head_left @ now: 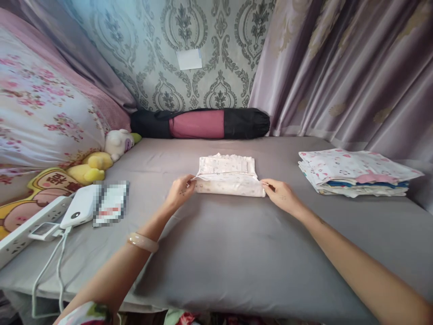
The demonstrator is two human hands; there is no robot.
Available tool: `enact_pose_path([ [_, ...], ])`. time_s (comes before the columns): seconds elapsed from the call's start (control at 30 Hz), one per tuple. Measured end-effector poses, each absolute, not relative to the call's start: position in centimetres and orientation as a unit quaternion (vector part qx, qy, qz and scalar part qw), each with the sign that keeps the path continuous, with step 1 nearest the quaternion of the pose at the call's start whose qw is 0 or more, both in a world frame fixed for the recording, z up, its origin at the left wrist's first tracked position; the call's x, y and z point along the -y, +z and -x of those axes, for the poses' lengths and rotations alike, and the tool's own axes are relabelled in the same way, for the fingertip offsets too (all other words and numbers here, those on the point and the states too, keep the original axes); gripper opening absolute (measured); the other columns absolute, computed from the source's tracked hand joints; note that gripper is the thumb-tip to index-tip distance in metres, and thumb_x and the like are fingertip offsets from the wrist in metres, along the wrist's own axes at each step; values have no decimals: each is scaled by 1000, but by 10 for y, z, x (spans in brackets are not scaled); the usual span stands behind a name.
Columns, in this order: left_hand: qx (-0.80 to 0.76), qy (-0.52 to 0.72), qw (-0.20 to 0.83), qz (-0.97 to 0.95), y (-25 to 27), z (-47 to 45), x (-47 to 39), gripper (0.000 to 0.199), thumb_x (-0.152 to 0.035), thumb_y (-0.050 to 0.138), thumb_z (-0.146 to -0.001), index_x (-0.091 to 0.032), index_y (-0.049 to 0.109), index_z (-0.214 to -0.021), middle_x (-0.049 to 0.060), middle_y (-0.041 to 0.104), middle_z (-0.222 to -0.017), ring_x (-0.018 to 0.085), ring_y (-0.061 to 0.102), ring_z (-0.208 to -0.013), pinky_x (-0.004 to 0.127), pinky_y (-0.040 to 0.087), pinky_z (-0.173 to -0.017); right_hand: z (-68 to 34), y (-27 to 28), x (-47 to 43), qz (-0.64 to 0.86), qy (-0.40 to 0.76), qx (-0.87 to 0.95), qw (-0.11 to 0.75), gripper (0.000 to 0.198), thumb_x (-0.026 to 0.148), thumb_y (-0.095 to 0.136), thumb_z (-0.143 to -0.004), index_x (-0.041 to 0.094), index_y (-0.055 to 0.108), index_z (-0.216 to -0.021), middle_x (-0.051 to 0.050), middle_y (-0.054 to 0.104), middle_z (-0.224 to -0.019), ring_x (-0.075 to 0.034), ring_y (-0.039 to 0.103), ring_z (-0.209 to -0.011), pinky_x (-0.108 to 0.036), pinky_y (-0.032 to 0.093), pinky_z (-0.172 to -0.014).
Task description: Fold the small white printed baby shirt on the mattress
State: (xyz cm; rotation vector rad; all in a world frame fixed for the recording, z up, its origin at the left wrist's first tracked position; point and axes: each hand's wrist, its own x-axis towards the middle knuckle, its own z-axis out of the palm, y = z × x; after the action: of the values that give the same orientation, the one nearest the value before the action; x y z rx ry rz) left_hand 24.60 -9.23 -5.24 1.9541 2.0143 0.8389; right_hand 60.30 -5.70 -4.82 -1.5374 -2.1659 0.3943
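Pale pink and finely patterned in the head view: held a folded cloth (230, 186) by its two ends on a grey sheet (233, 253). Clamped the left hand (181, 190), thumb and fingers together, on the left end of the cloth's near fold; clamped the right hand (281, 195) likewise on the right end. Wore a pale bangle (142, 242) on the left forearm (118, 271). Saw, well to the right of the cloth, a stack of folded fabrics (358, 188) with a white, pink-printed piece (355, 163) on top. Beyond the cloth, noticed a long black bag (246, 123) with a maroon middle, lying below patterned wallpaper (218, 27). Left of the cloth, spotted a white plush toy (117, 145), a yellow plush toy (88, 172), a white power strip (20, 238), a white device (80, 208) with a cable (59, 266) at its near end, and a packet (111, 203) hidden by coarse pixels.
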Motion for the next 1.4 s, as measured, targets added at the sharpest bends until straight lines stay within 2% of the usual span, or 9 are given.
enact_pose_path([
  [0.23,-723,274,39,-634,-59,-258,50,23,-22,41,-87,-19,64,-91,7,67,-87,20,61,-88,29,46,-77,-573,-48,26,640,51,746,178,32,23,40,-96,22,68,-111,-8,71,-103,-23,65,-94,-26,44,-71],
  [0.53,-772,255,71,-577,-57,-276,16,27,-21,35,-93,-22,56,-110,12,69,-105,25,64,-98,32,47,-76,-548,-51,-9,682,22,709,178,34,19,37,-96,19,63,-117,-14,66,-111,-26,63,-100,-32,48,-77],
  [0.8,-779,233,61,-579,-58,-281,-11,29,-23,31,-95,-19,53,-113,15,69,-103,27,66,-97,36,48,-78,-536,-55,-33,697,1,696,172,36,11,34,-93,13,58,-120,-18,62,-115,-29,60,-105,-36,47,-86],
  [1.17,-782,225,43,-580,-65,-282,-33,30,-21,29,-94,-16,51,-115,19,67,-107,29,64,-101,39,48,-82,-531,-60,-55,696,-19,700,158,38,6,31,-92,13,57,-119,-17,60,-116,-27,56,-109,-35,44,-90],
  [1.4,-796,218,22,-564,-72,-283,-45,28,-19,32,-93,-16,51,-113,16,67,-110,27,64,-104,35,48,-84,-529,-65,-69,708,-29,692,143,31,4,37,-92,13,56,-116,-15,60,-116,-24,57,-109,-32,43,-88],
])
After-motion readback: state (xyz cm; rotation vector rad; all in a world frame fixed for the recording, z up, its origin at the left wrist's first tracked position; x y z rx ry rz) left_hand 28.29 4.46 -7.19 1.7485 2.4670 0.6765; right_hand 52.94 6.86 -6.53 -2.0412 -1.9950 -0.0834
